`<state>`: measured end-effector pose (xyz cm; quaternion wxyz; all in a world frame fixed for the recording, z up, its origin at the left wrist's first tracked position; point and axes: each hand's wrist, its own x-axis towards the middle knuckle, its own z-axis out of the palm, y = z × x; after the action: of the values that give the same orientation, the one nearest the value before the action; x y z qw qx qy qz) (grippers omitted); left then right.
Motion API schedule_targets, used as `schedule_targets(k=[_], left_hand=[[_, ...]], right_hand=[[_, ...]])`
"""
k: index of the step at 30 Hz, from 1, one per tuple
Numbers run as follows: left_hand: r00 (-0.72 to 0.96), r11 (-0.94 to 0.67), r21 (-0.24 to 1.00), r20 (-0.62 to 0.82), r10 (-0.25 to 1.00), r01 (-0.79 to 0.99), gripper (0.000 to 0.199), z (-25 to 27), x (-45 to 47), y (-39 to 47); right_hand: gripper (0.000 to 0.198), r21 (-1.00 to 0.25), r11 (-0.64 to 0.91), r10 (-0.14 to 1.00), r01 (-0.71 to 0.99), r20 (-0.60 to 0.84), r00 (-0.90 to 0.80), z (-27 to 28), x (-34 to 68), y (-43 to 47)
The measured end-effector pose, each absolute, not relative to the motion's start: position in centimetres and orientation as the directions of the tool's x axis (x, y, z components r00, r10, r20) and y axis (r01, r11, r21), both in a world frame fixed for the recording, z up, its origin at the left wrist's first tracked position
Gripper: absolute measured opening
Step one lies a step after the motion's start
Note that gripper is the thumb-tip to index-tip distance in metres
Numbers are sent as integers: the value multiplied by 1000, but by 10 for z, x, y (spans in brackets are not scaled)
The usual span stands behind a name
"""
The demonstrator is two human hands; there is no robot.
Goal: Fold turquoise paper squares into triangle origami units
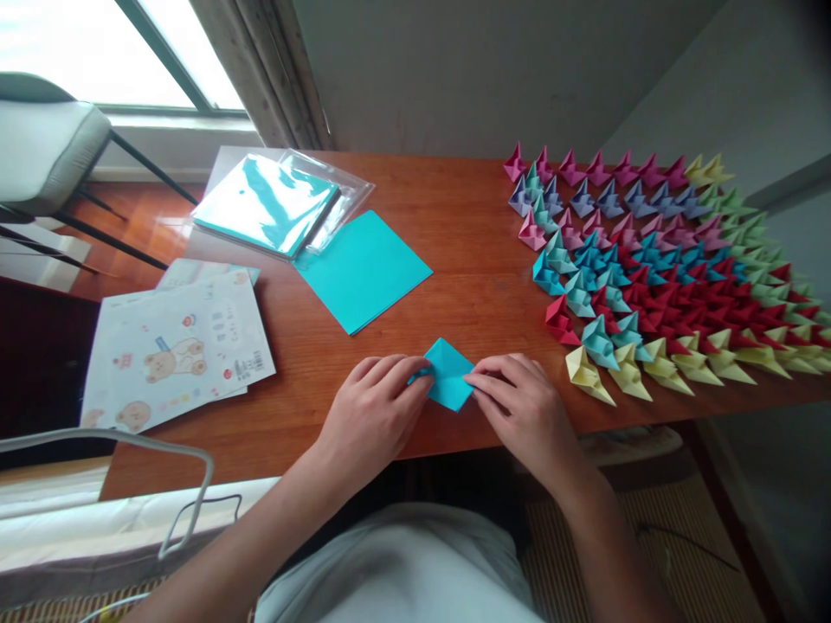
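Note:
A small folded square of turquoise origami paper [449, 374] is held between my two hands near the table's front edge, one corner pointing away from me. My left hand [383, 402] pinches its left corner between thumb and fingers. At the opposite corner, my right hand [519, 402] grips the paper with its fingertips. Creases run across the paper's face. Just beyond my left hand lies a stack of larger turquoise paper sheets [367, 272], flat on the wood.
Rows of folded paper figures [649, 260] in several colours cover the right side of the wooden table [454, 208]. A plastic-wrapped paper pack [266, 203] lies at the back left. Bear-printed sheets [182, 346] rest nearer me. A chair [52, 143] stands beyond the left edge.

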<state>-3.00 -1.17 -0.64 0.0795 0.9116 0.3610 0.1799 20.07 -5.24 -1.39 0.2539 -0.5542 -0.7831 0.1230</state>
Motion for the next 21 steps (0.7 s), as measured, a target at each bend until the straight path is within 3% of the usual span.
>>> schedule_targets(k=[16, 21], left_hand=[[630, -672, 303, 237, 740, 675, 11, -2, -43, -8], [660, -680, 365, 199, 724, 636, 22, 3, -32, -5]], right_hand=[[11, -473, 387, 915, 791, 299, -269, -15, 214, -43], [11, -484, 376, 924, 790, 263, -279, -12, 214, -38]])
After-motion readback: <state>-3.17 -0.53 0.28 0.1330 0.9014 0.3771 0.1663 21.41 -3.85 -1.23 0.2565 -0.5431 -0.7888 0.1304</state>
